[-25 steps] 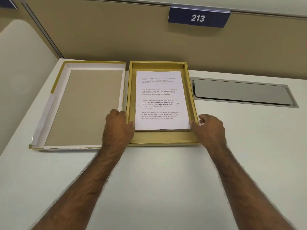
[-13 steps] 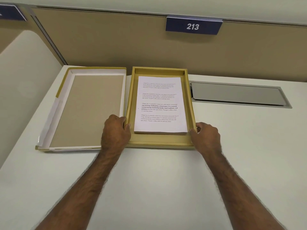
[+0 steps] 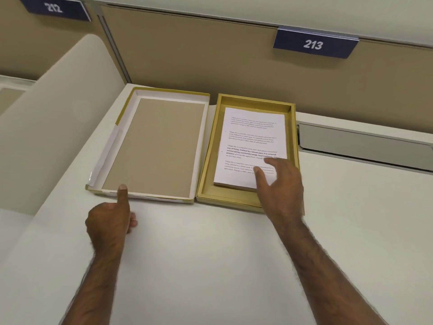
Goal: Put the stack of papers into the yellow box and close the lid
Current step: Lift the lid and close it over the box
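Note:
The yellow box [image 3: 212, 151] lies open on the white desk, and the stack of printed papers [image 3: 253, 137] rests flat inside it. Its lid [image 3: 154, 146] lies opened out flat to the left, brown inside with a white rim. My right hand [image 3: 280, 184] lies spread on the near right corner of the stack and holds nothing. My left hand [image 3: 110, 219] is at the lid's near edge, thumb resting on the rim and the other fingers curled below against the desk; whether they grip the edge is hidden.
A grey metal cable flap [image 3: 365, 148] is set into the desk right of the box. A beige partition with number plates 212 [image 3: 54, 8] and 213 [image 3: 314, 44] stands behind. A curved divider [image 3: 46, 127] rises at the left.
My left hand moved left from the box's side to the lid's near edge. My right hand left the box's right edge and came down on the papers. The view shifted left.

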